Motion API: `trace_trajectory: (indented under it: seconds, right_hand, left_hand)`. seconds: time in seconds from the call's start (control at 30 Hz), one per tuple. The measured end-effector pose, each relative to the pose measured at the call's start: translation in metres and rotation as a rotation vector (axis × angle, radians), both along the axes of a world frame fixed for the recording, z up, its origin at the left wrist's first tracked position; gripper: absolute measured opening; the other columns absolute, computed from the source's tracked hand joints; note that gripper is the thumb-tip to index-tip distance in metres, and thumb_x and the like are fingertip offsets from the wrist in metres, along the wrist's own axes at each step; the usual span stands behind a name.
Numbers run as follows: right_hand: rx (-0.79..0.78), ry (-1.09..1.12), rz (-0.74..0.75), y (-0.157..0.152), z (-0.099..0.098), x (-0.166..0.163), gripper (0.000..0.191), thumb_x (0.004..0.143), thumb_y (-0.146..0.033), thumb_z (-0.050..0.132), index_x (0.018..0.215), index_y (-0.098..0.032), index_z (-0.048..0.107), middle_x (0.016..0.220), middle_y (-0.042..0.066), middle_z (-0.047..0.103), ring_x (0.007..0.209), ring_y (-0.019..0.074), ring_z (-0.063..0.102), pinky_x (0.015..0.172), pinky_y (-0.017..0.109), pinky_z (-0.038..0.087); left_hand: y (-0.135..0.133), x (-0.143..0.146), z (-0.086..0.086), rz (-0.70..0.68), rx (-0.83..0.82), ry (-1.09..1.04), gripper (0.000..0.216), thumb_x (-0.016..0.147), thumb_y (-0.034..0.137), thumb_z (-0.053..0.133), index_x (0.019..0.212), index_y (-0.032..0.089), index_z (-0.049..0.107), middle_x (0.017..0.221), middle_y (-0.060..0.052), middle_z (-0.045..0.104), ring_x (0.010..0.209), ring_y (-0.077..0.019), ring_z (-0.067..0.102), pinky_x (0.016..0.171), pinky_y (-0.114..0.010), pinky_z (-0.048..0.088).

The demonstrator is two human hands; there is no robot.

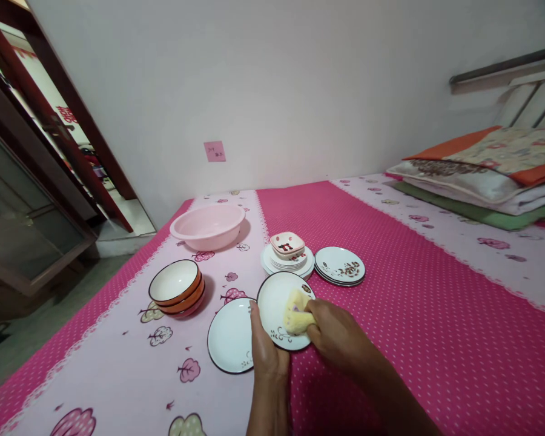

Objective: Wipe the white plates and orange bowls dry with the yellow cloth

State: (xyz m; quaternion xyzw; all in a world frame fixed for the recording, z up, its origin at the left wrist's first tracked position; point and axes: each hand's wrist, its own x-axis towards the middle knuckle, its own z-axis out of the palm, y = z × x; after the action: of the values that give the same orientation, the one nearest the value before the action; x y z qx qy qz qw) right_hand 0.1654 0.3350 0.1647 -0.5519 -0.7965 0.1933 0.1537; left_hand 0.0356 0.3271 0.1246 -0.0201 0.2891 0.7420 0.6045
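Observation:
My left hand [269,351] grips a white plate [272,306] by its lower left edge, thumb along the dark rim and fingers beneath. The plate is tilted toward me and has a brown floral print. Bunched in my right hand [331,330], a yellow cloth [296,312] presses on the right part of the plate's face. Another dark-rimmed plate [229,336] lies on the bedspread just left of my left hand, which partly hides it. Behind the held plate stands a stack of white plates [267,260] topped with small square bowls [287,243]. More floral plates [340,265] are stacked to the right.
Several orange bowls [177,287] are stacked on the left. A pink basin [208,227] stands behind them near the wall [277,91]. Folded bedding [485,175] is piled at the far right on the pink bedspread [418,290]. The bed's left edge drops to the floor.

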Motion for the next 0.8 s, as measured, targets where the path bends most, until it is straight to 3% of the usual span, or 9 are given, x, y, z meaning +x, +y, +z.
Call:
trace_trajectory:
  seconds: [0.1, 0.2, 0.3, 0.4, 0.5, 0.57, 0.7, 0.8]
  right_hand:
    - [-0.084, 0.172, 0.106, -0.006, 0.001, -0.011, 0.020, 0.077, -0.010, 0.049, 0.087, -0.017, 0.065, 0.087, 0.007, 0.071, 0.077, 0.0195, 0.060, 0.068, 0.029, 0.033]
    - [-0.291, 0.593, 0.225, -0.002, 0.000, -0.019, 0.010, 0.075, -0.020, 0.055, 0.080, -0.019, 0.063, 0.080, 0.003, 0.070, 0.074, 0.0195, 0.060, 0.065, 0.028, 0.038]
    - [-0.495, 1.135, 0.134, 0.006, 0.003, -0.010, 0.025, 0.071, -0.035, 0.066, 0.089, -0.019, 0.068, 0.083, 0.004, 0.075, 0.073, 0.0219, 0.066, 0.069, 0.032, 0.049]
    - [-0.323, 1.394, -0.194, 0.010, 0.015, 0.018, 0.036, 0.069, -0.041, 0.073, 0.097, -0.019, 0.072, 0.088, 0.007, 0.078, 0.071, 0.0241, 0.069, 0.066, 0.034, 0.053]
    - [-0.107, 1.340, -0.497, 0.009, 0.029, 0.046, 0.042, 0.074, -0.048, 0.073, 0.105, -0.019, 0.072, 0.086, 0.007, 0.078, 0.065, 0.0238, 0.069, 0.055, 0.032, 0.051]
    - [0.017, 1.181, -0.550, 0.007, 0.034, 0.055, 0.044, 0.077, -0.048, 0.070, 0.108, -0.018, 0.072, 0.082, 0.007, 0.076, 0.062, 0.0236, 0.067, 0.051, 0.031, 0.049]
    - [0.218, 0.768, -0.409, 0.010, 0.027, 0.042, 0.034, 0.082, -0.042, 0.060, 0.101, -0.017, 0.072, 0.077, 0.007, 0.073, 0.064, 0.0241, 0.066, 0.054, 0.033, 0.049]
    - [0.320, 0.599, -0.266, 0.015, 0.010, 0.021, 0.032, 0.088, -0.036, 0.052, 0.106, -0.018, 0.070, 0.094, 0.011, 0.074, 0.084, 0.0268, 0.070, 0.074, 0.038, 0.054]
  left_hand:
    - [-0.005, 0.000, 0.001, -0.005, 0.000, -0.031, 0.053, 0.095, 0.058, 0.059, 0.103, 0.008, 0.077, 0.095, -0.016, 0.080, 0.099, -0.0319, 0.077, 0.094, -0.042, 0.061]
    - [-0.008, 0.002, 0.002, -0.175, 0.030, -0.130, 0.058, 0.095, 0.063, 0.055, 0.079, 0.010, 0.075, 0.075, -0.014, 0.076, 0.093, -0.0334, 0.077, 0.092, -0.045, 0.061]
    - [-0.008, 0.006, 0.002, -0.229, 0.114, -0.163, 0.056, 0.100, 0.057, 0.049, 0.095, 0.010, 0.078, 0.094, -0.016, 0.080, 0.103, -0.0327, 0.075, 0.096, -0.046, 0.059]
    - [-0.006, 0.010, 0.000, -0.144, 0.118, -0.137, 0.052, 0.099, 0.054, 0.054, 0.121, 0.011, 0.074, 0.120, -0.019, 0.077, 0.116, -0.0331, 0.071, 0.102, -0.045, 0.057]
    - [-0.004, 0.009, -0.002, -0.110, 0.067, -0.112, 0.057, 0.098, 0.055, 0.056, 0.131, 0.011, 0.070, 0.128, -0.021, 0.074, 0.122, -0.0351, 0.068, 0.105, -0.047, 0.055]
    - [-0.004, 0.006, -0.003, -0.089, 0.042, -0.085, 0.057, 0.098, 0.055, 0.056, 0.134, 0.013, 0.068, 0.130, -0.020, 0.073, 0.124, -0.0352, 0.068, 0.106, -0.048, 0.054]
    - [-0.003, 0.004, -0.006, -0.081, 0.011, -0.049, 0.061, 0.095, 0.060, 0.058, 0.136, 0.015, 0.067, 0.133, -0.019, 0.072, 0.125, -0.0359, 0.067, 0.107, -0.050, 0.054]
    - [-0.004, 0.007, -0.007, -0.131, 0.074, -0.075, 0.065, 0.095, 0.063, 0.057, 0.137, 0.014, 0.067, 0.134, -0.020, 0.071, 0.129, -0.0357, 0.064, 0.109, -0.049, 0.052]
